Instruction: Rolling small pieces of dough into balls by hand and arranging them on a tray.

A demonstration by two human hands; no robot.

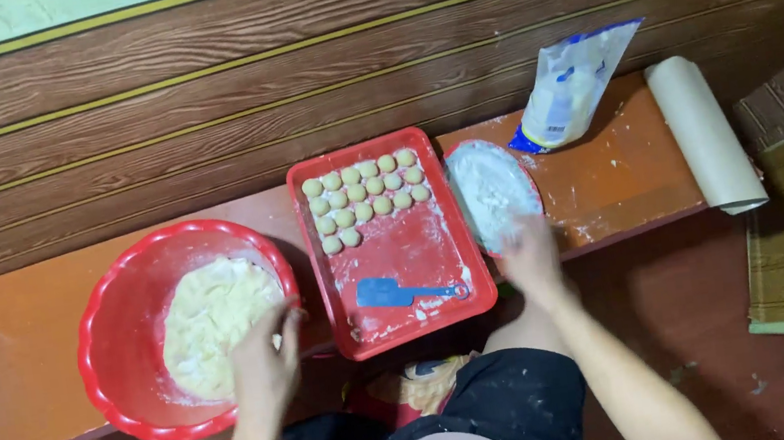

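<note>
Dough [211, 319]: big lump in red bowl [117, 317], most unportioned
Balls [363, 193]: three and a half rows on tray [441, 244]
Left hand [265, 363]: fingers curled, pinching dough
Right hand [529, 250]: spread on flour plate [491, 187]
Scraper [392, 293]: idle on tray

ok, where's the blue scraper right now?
Head view: the blue scraper lies in the near end of the red tray, below the dough balls, between the red bowl and the flour plate.
</note>
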